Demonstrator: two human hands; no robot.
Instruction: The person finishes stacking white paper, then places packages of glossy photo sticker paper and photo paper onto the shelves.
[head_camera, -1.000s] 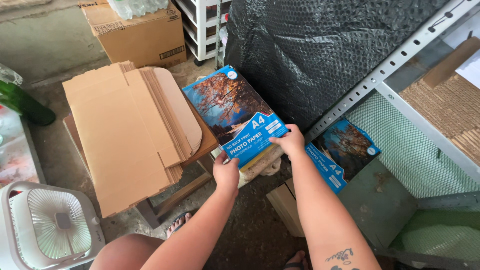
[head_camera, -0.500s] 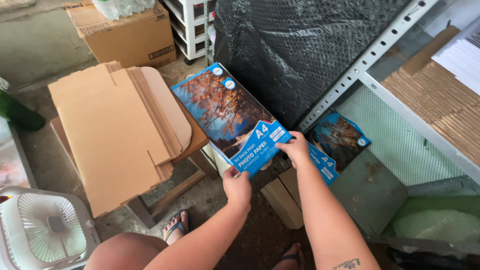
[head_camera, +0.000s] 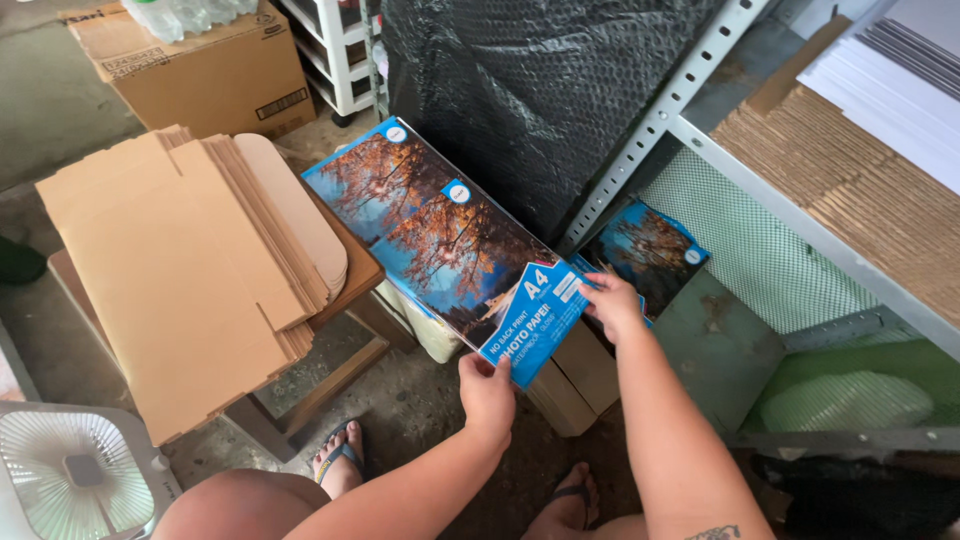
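My left hand (head_camera: 487, 390) and my right hand (head_camera: 610, 303) both grip the near end of a stack of glossy blue paper packs (head_camera: 440, 240) printed with an autumn tree picture. The stack slants up and away to the left, over the edge of a pile of flat cardboard (head_camera: 185, 265). My left hand holds the bottom corner, my right hand the right corner. Behind my right hand more packs of the same kind (head_camera: 650, 250) lie on the lowest shelf of a grey metal rack (head_camera: 690, 70).
A black bubble-wrap sheet (head_camera: 540, 90) hangs behind the packs. A brown carton (head_camera: 200, 75) stands at the back left, a white fan (head_camera: 70, 475) at the lower left. Corrugated sheets (head_camera: 850, 185) fill the rack shelf on the right. My sandalled feet (head_camera: 340, 455) stand on concrete.
The stack of packs has swung a little lower and nearer to me, both hands still on it. The camera has shifted to the right and down.
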